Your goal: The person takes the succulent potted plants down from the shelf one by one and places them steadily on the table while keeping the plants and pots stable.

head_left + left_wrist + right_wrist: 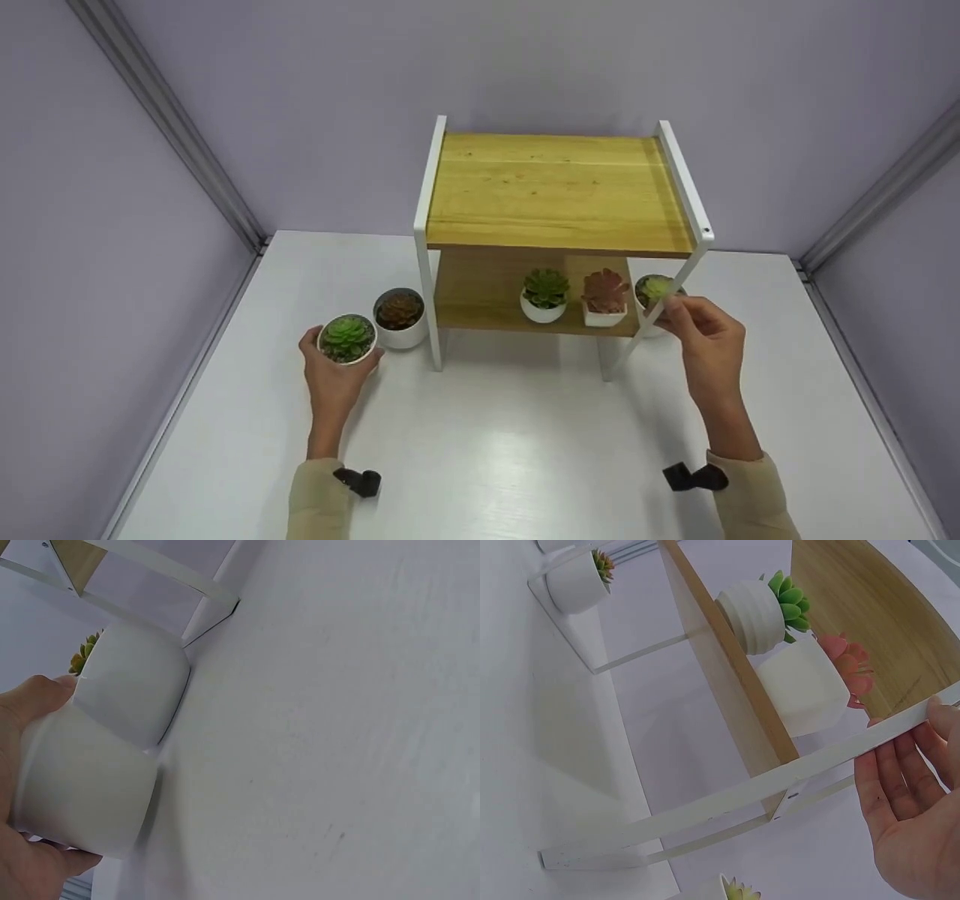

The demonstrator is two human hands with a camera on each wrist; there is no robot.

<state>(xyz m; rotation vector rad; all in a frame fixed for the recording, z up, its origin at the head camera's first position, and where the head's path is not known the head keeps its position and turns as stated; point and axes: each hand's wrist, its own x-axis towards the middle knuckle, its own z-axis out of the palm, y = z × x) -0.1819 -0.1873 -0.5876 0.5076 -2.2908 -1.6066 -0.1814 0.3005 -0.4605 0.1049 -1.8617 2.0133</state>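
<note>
My left hand (334,382) grips a round white pot (86,784) with a green succulent (347,339), thumb and fingers spread around its sides. Whether its base touches the table cannot be told. Right beside it is another white pot (405,337) with a brownish succulent (399,310). My right hand (709,345) pinches the front right leg (750,791) of a two-tier wooden shelf (555,191) with white frames. On the lower board stand a ribbed round pot (751,617) with a green succulent and a square white pot (801,690) with a reddish one.
Behind the right leg, partly hidden by it and my hand, stands a pot with a yellow-green succulent (654,286). The shelf stands on a white table (480,457) near the back wall (555,60). Side walls rise at left and right.
</note>
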